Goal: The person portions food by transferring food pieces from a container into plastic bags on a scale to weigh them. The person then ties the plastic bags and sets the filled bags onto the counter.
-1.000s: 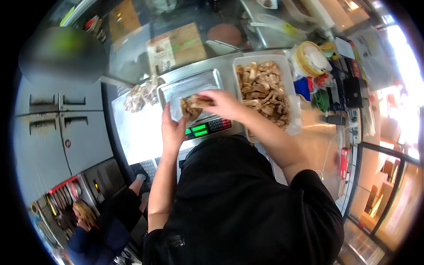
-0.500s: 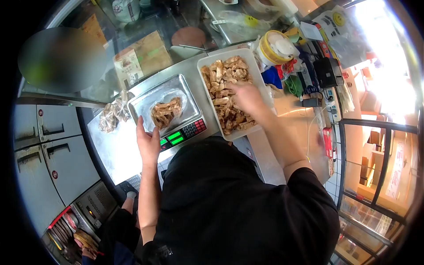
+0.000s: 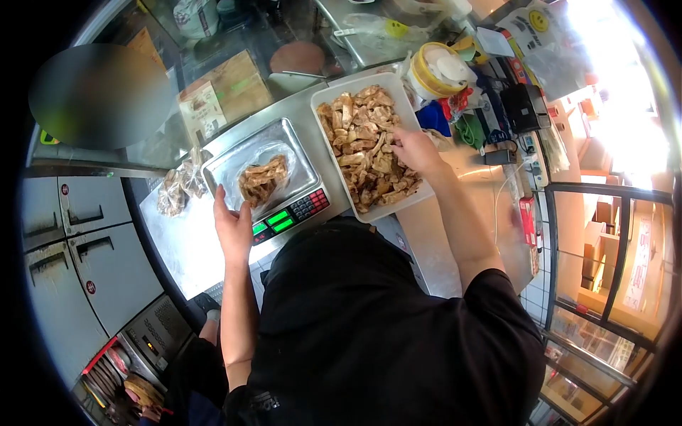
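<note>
My left hand [image 3: 233, 226], thumb and fingers apart, rests at the near left corner of the digital scale [image 3: 291, 219] and holds nothing. On its metal pan [image 3: 293, 139] sits a clear plastic bag [image 3: 278, 152] with browned, bony meat pieces [image 3: 261, 179] in it. To the right stands a white plastic tub [image 3: 321, 104] heaped with similar chopped meat pieces [image 3: 360, 160]. Over the tub's right side, my right hand [image 3: 418, 151] has its fingers pinched together at a meat piece. The fingertips partly hide that piece.
Filled plastic bags [image 3: 181, 186] lie left of the scale. A yellow-rimmed bucket [image 3: 435, 71] stands behind the tub's right corner, close to a black device [image 3: 524, 110] and cables. Behind the scale is a cardboard piece [image 3: 231, 85]. Another person's leg [image 3: 209, 330] shows at lower left.
My right hand has drawn back to the right across the tub, and its fingers show more clearly, pinched together. The left hand stays beside the scale. The whole view has shifted slightly.
</note>
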`<state>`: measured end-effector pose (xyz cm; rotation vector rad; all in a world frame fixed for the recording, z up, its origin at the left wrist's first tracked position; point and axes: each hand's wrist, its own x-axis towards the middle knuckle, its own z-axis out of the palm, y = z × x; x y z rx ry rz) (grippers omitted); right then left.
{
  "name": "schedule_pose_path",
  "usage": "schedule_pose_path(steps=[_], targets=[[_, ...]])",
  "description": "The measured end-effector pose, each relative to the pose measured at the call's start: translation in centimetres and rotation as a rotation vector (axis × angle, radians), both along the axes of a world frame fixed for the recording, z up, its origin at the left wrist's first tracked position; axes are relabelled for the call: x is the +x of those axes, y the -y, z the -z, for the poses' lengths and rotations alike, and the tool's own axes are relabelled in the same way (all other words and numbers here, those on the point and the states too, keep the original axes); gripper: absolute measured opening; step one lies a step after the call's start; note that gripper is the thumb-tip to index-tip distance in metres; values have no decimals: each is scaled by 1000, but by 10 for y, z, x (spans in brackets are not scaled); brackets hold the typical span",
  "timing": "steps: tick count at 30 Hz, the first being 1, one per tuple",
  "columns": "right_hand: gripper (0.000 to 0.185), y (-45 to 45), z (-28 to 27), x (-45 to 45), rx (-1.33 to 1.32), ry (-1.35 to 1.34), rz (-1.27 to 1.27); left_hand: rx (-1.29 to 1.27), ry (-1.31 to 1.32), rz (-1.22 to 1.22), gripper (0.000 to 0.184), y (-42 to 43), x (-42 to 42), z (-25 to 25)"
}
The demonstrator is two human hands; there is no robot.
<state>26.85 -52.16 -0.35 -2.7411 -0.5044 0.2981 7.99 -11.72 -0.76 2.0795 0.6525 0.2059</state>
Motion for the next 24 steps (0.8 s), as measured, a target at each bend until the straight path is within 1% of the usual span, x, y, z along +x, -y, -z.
schedule_pose_path(steps=[3, 6, 7, 10, 16, 17, 19, 20, 23, 24], targets=[[26, -4, 20, -1, 96, 175, -306, -14, 42, -9, 68, -1, -3, 6], [29, -21, 39, -12, 101, 245, -532, 19, 45, 10, 67, -2, -6, 7], [27, -25, 51, -17, 59, 299, -549, 10, 35, 9, 67, -2, -7, 6], [20, -25, 69, -28, -92, 313, -510, -13, 15, 0, 67, 0, -9, -4], [12, -23, 49, -24, -228, 161, -567, -27, 9, -21, 67, -1, -12, -3], [5, -19, 46, -22, -132, 293, -562, -28, 3, -29, 67, 0, -13, -2], [5, -13, 28, -13, -125, 213, -488, 5, 12, -40, 67, -4, -18, 7], [7, -12, 18, -9, -120, 172, -452, -18, 6, -51, 67, -3, -18, 6], [18, -11, -5, 1, 36, 68, -323, -26, -24, -77, 68, -1, -18, 1], [20, -22, -15, 0, 142, 32, -319, -14, -13, -72, 68, 0, -18, -2]])
